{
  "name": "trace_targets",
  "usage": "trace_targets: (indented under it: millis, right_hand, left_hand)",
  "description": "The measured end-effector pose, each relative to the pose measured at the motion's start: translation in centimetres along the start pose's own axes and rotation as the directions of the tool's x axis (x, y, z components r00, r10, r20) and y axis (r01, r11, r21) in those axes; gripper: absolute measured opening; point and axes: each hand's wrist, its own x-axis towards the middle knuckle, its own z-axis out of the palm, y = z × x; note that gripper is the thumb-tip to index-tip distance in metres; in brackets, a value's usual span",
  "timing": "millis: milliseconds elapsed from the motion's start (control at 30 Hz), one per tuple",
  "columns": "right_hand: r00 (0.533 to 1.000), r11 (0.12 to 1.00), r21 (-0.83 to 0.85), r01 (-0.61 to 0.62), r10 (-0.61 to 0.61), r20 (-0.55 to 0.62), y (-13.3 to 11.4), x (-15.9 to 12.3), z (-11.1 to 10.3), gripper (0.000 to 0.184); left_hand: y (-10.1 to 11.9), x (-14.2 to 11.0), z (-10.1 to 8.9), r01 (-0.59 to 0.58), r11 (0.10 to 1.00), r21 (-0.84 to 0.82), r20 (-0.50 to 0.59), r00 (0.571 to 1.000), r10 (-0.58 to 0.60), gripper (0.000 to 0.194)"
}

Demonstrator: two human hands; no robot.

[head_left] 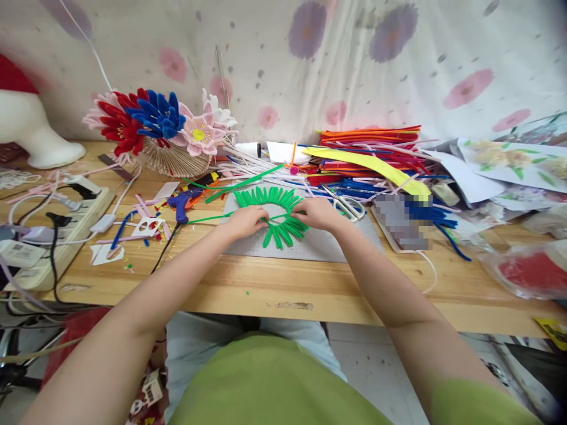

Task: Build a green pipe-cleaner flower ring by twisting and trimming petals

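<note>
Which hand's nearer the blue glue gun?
Left. The left hand is to the right of the blue glue gun, not touching it, at the curved green fringe. The right hand is farther right, also at the fringe.

Wooden table [204, 283]; on it grey mat [314, 251]; perhaps a phone [398, 223].

No text or numbers can be read; marks on the white adapter [27, 255] are too small.

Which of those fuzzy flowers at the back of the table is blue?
The blue flower sits between the red flower and the pink flower with the yellow middle. Only it is blue; the others are red, pink or white.
</note>
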Motion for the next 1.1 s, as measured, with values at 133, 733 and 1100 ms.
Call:
trace_targets:
  millis: [133, 733, 1100]
  right_hand:
    - [0.988, 0.992, 0.124, -0.023, 0.003, 0.157, 0.8, 0.2, -0.9, 0.033]
    - [0.946, 0.873, 0.486, 0.043, -0.192, 0.262, 1.1, 3.2, -1.5, 0.035]
    - [0.964, 0.983, 0.174, 0.060, -0.103, 0.245, 0.1, 3.3, -1.0, 0.026]
  left_hand:
    - [0.2, -0.2, 0.9, 0.050, 0.998, -0.041, 0.013, 0.999, -0.050, 0.022]
    - [0.3, 0.4, 0.4, 0.010, 0.986, -0.164, 0.092, 0.996, 0.006, 0.022]
    - [0.5, 0.9, 0.8, 0.047, 0.971, -0.236, 0.130, 0.991, -0.017, 0.022]
